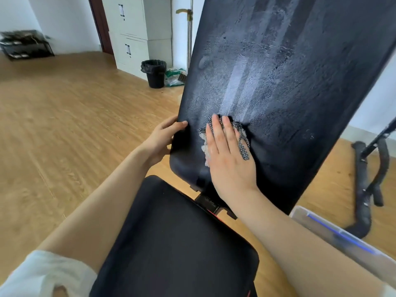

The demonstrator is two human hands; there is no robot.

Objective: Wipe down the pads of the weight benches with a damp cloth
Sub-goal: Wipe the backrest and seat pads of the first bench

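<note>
Cloth [244,144] sits on the low end of the back pad [289,71], just right of frame centre, bunched under our right hand [229,155]. Checked weave shows at the hand's 2 o'clock side and a pale wad at its 9 o'clock side. It is too bunched for us to call a long axis.

Right hand: palm down, fingers [216,129] straight and pressed together, pointing to about 12 o'clock, pushing the cloth into the pad. No pinch on it.

Left hand [160,140], at 9 o'clock of the cloth, is curled round the pad's left edge. One digit lies on the front face; the rest are behind and hidden.

Back pad is tilted up, long axis running 7 to 1 o'clock, low end by the hinge, top end out of frame. Pale streaks run along that axis above the cloth.

Step, as we read it: wiping the back pad, low end. Next stroke wants flat pressure along the axis toward 1 o'clock, then the 3 o'clock side, which shows fewer streaks. The left-hand brace should take the push. Seat pad [171,243] at 6 o'clock looks untouched; we'd do it after.

Around: clear tub [342,234] at 4 o'clock, black bin [154,73] at 10 o'clock by grey cabinets [137,28], wood floor [64,125].
</note>
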